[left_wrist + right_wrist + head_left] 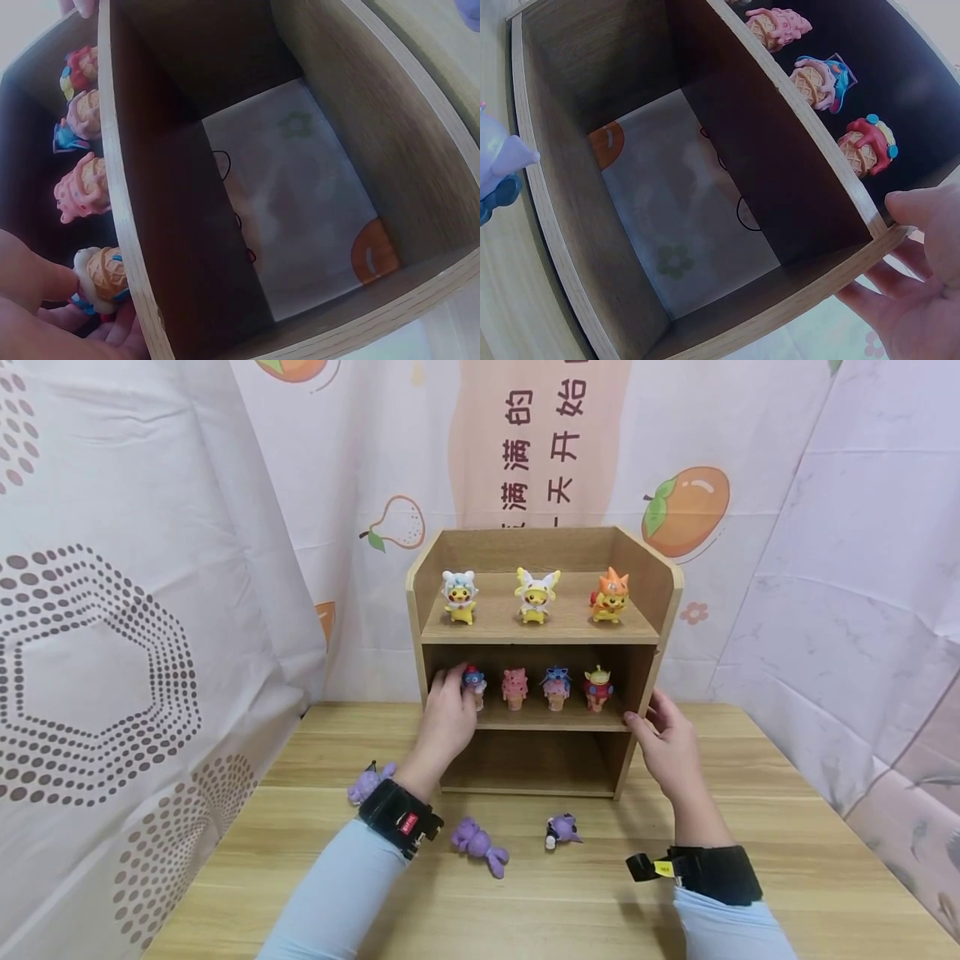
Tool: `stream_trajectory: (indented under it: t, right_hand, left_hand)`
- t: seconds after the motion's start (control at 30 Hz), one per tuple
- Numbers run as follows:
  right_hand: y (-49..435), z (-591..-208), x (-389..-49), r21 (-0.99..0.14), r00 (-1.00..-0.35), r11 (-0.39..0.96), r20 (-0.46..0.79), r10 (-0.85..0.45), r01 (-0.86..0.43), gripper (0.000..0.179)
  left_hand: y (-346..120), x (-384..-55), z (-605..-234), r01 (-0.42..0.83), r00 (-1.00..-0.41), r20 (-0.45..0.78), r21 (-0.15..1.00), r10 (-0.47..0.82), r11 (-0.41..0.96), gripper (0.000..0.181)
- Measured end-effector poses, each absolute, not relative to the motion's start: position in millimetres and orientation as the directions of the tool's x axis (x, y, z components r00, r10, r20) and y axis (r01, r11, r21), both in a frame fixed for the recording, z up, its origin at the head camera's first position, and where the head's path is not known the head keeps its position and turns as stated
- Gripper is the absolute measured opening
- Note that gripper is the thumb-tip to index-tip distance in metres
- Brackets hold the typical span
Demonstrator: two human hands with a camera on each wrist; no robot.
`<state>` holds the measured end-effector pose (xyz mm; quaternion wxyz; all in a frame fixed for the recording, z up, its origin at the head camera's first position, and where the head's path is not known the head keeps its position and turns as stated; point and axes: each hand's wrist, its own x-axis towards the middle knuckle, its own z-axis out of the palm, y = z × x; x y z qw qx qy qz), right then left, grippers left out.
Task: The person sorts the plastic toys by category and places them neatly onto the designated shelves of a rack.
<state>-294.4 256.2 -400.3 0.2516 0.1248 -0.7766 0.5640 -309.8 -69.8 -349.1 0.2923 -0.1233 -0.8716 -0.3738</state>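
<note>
A wooden shelf unit (543, 719) stands on the table. On its middle tier, at the left end, my left hand (448, 714) holds an ice-cream-cone figurine (107, 274) between thumb and fingers; the cone has a blue body and red top. Three more cone figurines share that tier: a pink one (514, 687), a blue-and-pink one (556, 687) and a red one with a yellow-green head (597, 687). My right hand (670, 745) grips the unit's right side panel, its thumb at the front edge and its fingers outside.
Three yellow figurines in costumes, white-blue (459, 597), white-yellow (536, 597) and orange (611, 597), stand on the top tier. Purple figurines lie on the table (585, 906): one left (367, 783), one in front (478, 846), one farther right (562, 831). A printed curtain (360, 585) hangs behind.
</note>
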Motion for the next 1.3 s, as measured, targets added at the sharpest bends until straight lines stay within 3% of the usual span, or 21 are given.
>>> stream_trajectory:
  t: [0.57, 1.3]
  right_hand:
    - [255, -398, -293, -0.819, -0.845, 0.323, 0.527, 0.094, -0.475, 0.057]
    - [255, -399, -292, -0.815, -0.846, 0.336, 0.527, 0.088, -0.472, 0.057]
  left_hand:
    - [-72, -308, -350, 0.408, -0.839, 0.545, 0.629, 0.0, 0.662, 0.051]
    - [-87, -286, -353, 0.494, -0.824, 0.558, 0.618, 0.101, 0.612, 0.063]
